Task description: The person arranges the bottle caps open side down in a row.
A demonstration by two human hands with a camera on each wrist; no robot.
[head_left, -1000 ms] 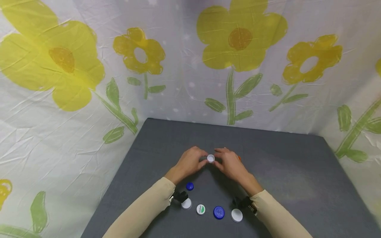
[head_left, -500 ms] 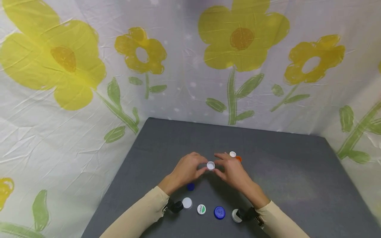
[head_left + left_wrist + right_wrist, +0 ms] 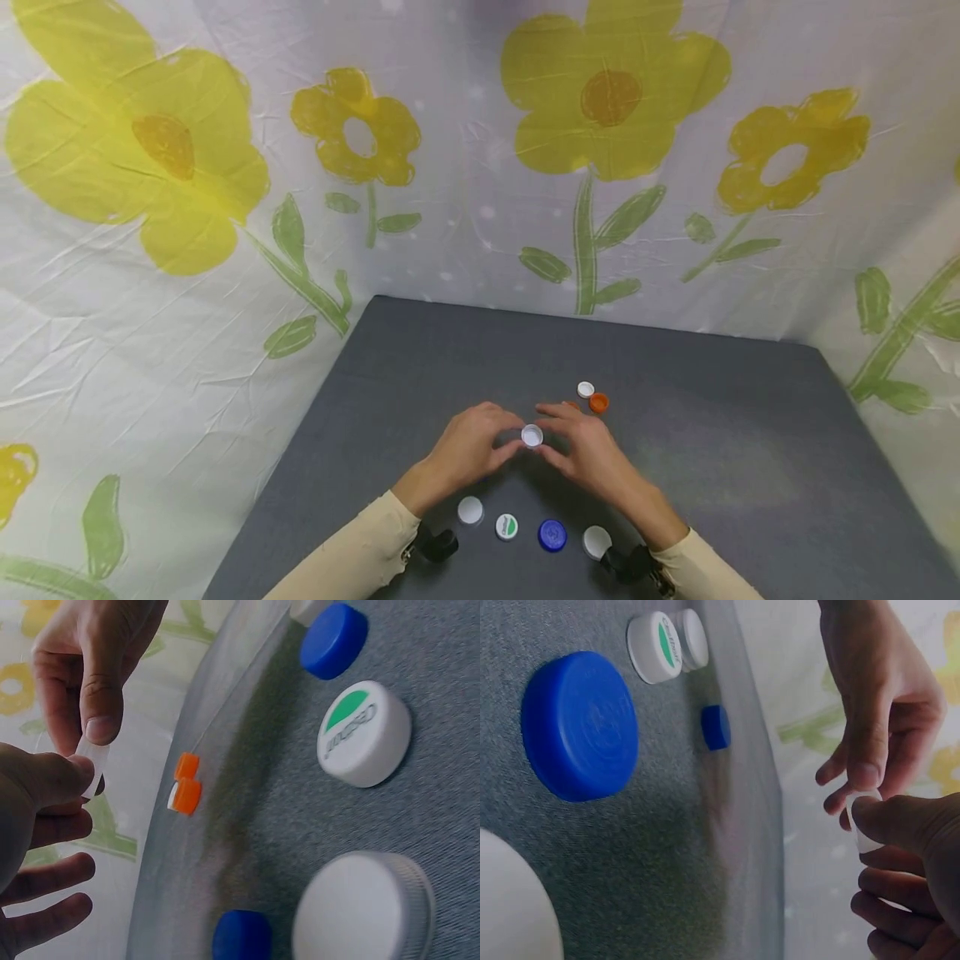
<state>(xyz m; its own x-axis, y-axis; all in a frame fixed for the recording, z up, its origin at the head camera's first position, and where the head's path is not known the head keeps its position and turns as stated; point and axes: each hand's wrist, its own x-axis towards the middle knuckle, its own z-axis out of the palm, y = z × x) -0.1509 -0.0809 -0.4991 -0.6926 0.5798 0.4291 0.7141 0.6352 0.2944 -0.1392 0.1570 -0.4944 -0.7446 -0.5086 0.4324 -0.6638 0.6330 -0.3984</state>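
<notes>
Between both hands, over the middle of the table, is a small white bottle cap [image 3: 532,436] with its hollow side facing up. My left hand [image 3: 467,448] pinches it from the left with thumb and fingers. From the right, my right hand [image 3: 588,450] pinches the same cap. In the left wrist view the cap [image 3: 93,765] shows edge-on between the two thumbs, above the table. The left hand's lower fingers spread away from it there. The right wrist view shows the cap [image 3: 864,821] partly covered by the right thumb.
Nearer the person lie a white cap [image 3: 470,510], a white cap with green print [image 3: 506,527], a large blue cap [image 3: 552,535] and another white cap [image 3: 597,542]. Behind the right hand are orange caps [image 3: 598,403] and a white one [image 3: 586,389]. A small blue cap [image 3: 241,935] is hidden in the head view.
Both hands have come toward the person with the white bottle cap. The orange and white caps behind the right hand have come into view, while the left hand now covers the small blue cap.
</notes>
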